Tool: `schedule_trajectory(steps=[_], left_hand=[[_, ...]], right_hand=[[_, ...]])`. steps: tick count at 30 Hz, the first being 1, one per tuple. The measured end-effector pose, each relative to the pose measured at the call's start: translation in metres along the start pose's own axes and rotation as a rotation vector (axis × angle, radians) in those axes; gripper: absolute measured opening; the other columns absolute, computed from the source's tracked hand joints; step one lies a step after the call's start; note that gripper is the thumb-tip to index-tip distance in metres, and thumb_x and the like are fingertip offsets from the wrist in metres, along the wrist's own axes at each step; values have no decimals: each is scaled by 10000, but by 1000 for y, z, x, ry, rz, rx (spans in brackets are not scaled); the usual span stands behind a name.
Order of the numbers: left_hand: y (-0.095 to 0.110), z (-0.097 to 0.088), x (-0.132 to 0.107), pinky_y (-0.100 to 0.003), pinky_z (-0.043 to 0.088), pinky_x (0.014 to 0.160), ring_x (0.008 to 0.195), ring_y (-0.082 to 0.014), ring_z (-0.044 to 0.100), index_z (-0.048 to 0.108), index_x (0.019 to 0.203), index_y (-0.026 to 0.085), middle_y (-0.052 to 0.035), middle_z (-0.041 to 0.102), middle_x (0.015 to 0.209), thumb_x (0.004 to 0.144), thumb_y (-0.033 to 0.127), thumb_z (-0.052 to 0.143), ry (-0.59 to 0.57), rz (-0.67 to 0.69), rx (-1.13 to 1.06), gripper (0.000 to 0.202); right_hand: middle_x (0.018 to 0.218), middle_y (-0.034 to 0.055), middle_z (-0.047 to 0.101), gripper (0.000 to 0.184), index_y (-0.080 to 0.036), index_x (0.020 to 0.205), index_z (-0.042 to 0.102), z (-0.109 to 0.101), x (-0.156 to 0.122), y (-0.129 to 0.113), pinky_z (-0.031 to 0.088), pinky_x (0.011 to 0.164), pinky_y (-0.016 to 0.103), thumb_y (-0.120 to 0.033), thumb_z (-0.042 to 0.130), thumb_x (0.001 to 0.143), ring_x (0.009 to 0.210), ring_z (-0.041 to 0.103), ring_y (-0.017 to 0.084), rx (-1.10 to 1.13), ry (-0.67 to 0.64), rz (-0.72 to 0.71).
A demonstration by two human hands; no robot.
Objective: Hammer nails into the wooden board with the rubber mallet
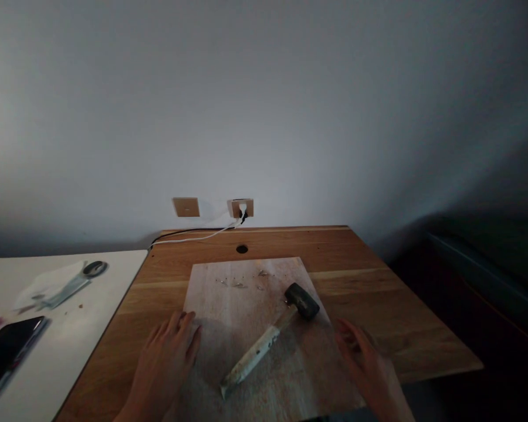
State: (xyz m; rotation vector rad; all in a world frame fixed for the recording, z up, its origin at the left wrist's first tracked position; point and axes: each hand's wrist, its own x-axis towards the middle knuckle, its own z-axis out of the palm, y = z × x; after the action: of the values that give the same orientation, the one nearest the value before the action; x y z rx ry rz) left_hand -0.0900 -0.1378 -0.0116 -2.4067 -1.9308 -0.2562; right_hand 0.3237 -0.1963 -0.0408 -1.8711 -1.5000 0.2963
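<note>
A mallet [264,341] lies slantwise on a thin wooden board [213,328], its dark head toward the far right and its worn pale handle toward me. Several small metal bits, perhaps nails [239,285], are scattered over the board's far part; they are too small to name surely. My left hand [162,363] rests at the board's left edge, fingers together and thumb apart, holding nothing. By the right edge is my right hand [364,366], its fingers loosely bent and apart from the thumb, with nothing seen in it. Neither hand touches the mallet.
The board lies on a wooden table [361,287] with a round cable hole [242,249]. Cables [202,237] run to a wall socket [242,208]. On the white table [88,316] at left are a phone [9,351], a roll of tape [95,268] and plastic packets [66,291].
</note>
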Motion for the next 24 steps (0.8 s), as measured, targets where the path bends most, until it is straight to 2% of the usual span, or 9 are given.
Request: schedule_trajectory(steps=[2, 4, 7, 9, 11, 14, 17, 20, 24], left_hand=[[4, 1, 13, -524, 517, 959, 1115, -340, 669, 678, 1194, 183, -150, 696, 1235, 993, 294, 428, 24, 24, 63, 340], [7, 9, 28, -556, 493, 997, 1198, -369, 630, 660, 1241, 177, -173, 642, 1346, 997, 340, 454, 63, 58, 67, 359], [12, 30, 53, -546, 454, 1087, 1373, -377, 513, 562, 1391, 170, -194, 480, 1541, 998, 444, 490, 109, 128, -24, 484], [15, 47, 71, -537, 427, 1133, 1453, -373, 426, 484, 1463, 149, -214, 412, 1590, 997, 469, 497, 83, 193, -100, 566], [21, 61, 85, -550, 389, 1171, 1489, -365, 371, 431, 1500, 135, -226, 399, 1596, 1010, 486, 475, 36, 268, -164, 605], [37, 71, 96, -537, 343, 1215, 1528, -320, 296, 324, 1568, 173, -192, 365, 1626, 1034, 480, 444, -6, 395, -268, 627], [64, 72, 102, -521, 322, 1233, 1553, -296, 222, 238, 1606, 193, -184, 296, 1658, 1041, 467, 457, -46, 524, -353, 665], [94, 72, 111, -533, 304, 1240, 1553, -316, 207, 265, 1595, 166, -207, 273, 1659, 1027, 502, 494, -97, 583, -384, 699], [125, 69, 121, -537, 311, 1240, 1540, -325, 249, 378, 1541, 148, -209, 345, 1628, 1009, 482, 551, -155, 673, -431, 652]], right_hand=[[836, 78, 763, 401, -199, 1148, 699, 8, -7, -19, 590, 618, 298, -474, 462, 979, 693, 740, 219, 18, 18, -51], [720, 33, 736, 419, -195, 1238, 674, 17, -14, -43, 547, 547, 258, -451, 417, 1030, 576, 707, 186, 46, -90, -133], [678, 10, 740, 447, -236, 1386, 612, 28, -20, -80, 532, 581, 258, -450, 397, 1058, 603, 732, 199, -25, -268, -249], [708, 8, 765, 471, -292, 1477, 543, 36, -19, -100, 531, 600, 271, -457, 414, 1055, 661, 755, 225, -115, -391, -249], [789, 34, 795, 494, -301, 1499, 528, 44, -15, -113, 545, 663, 294, -483, 420, 1052, 760, 771, 252, -157, -488, -227], [902, 83, 806, 476, -284, 1417, 615, 55, -8, -121, 538, 738, 312, -516, 435, 1042, 868, 769, 276, -168, -537, -165], [843, 67, 789, 423, -257, 1219, 707, 56, -6, -121, 499, 706, 275, -507, 410, 1049, 825, 758, 247, -72, -550, -121], [763, 32, 760, 456, -245, 1096, 707, 45, -11, -116, 460, 644, 246, -539, 360, 1056, 738, 733, 207, 85, -551, -77], [629, -12, 660, 509, -232, 1068, 706, 21, -23, -98, 410, 562, 233, -601, 357, 1033, 577, 640, 160, 203, -518, 2]])
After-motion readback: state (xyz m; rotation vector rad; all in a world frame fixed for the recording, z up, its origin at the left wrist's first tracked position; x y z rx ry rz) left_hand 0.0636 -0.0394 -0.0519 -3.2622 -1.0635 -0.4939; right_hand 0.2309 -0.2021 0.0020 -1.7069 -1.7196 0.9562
